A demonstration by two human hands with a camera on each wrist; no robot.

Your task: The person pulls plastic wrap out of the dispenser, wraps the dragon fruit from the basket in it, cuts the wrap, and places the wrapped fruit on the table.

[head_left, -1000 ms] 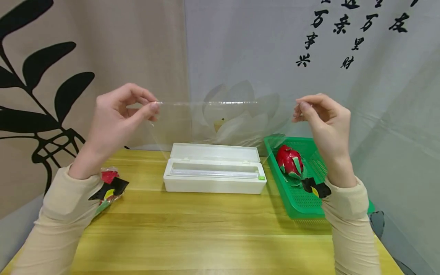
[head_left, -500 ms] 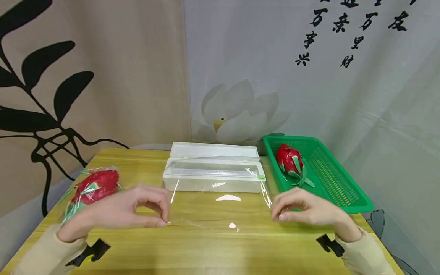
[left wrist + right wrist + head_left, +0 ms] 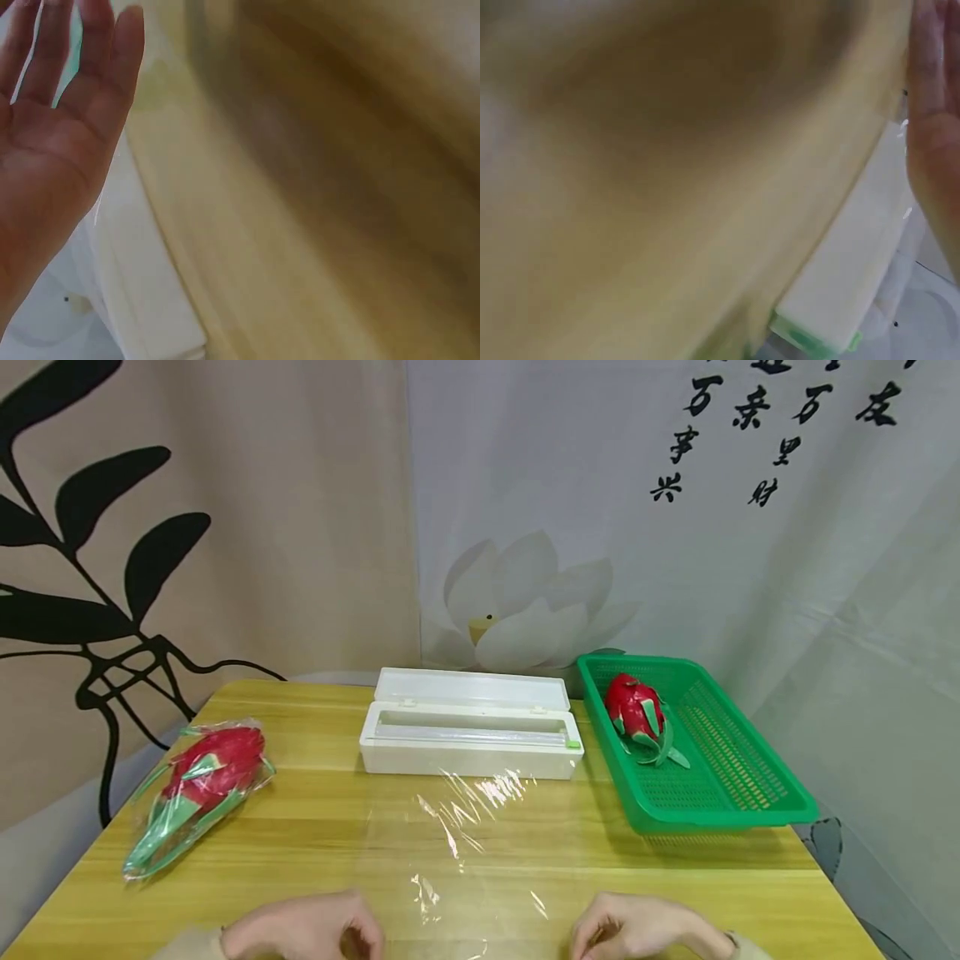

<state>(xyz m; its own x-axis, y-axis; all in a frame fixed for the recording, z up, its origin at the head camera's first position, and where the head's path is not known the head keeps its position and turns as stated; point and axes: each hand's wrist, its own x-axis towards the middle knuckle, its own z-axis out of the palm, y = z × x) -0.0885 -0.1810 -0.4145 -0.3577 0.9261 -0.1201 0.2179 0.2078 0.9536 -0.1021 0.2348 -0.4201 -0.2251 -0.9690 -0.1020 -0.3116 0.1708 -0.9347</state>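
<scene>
A sheet of clear plastic wrap (image 3: pixel 457 827) runs from the white wrap dispenser (image 3: pixel 468 758) down over the table toward me. My left hand (image 3: pixel 315 928) pinches its near left corner at the bottom of the head view. Across from it, my right hand (image 3: pixel 637 928) pinches the near right corner. The fingertips of both are cut off or hidden there. In the left wrist view the left hand (image 3: pixel 56 157) shows its palm beside the dispenser (image 3: pixel 146 262). Only part of the right hand (image 3: pixel 936 142) appears in the right wrist view, near the dispenser (image 3: pixel 847 255).
On the table's left lies a dragon fruit (image 3: pixel 217 768) wrapped in clear plastic. A green basket (image 3: pixel 720 818) at the right holds an unwrapped dragon fruit (image 3: pixel 634 706). The dispenser's lid (image 3: pixel 472 689) stands raised at the back. Printed curtains hang behind the table.
Both hands have come down from above the dispenser and toward me, drawing the plastic wrap out over the table. The dispenser, basket and both dragon fruits have stayed in place.
</scene>
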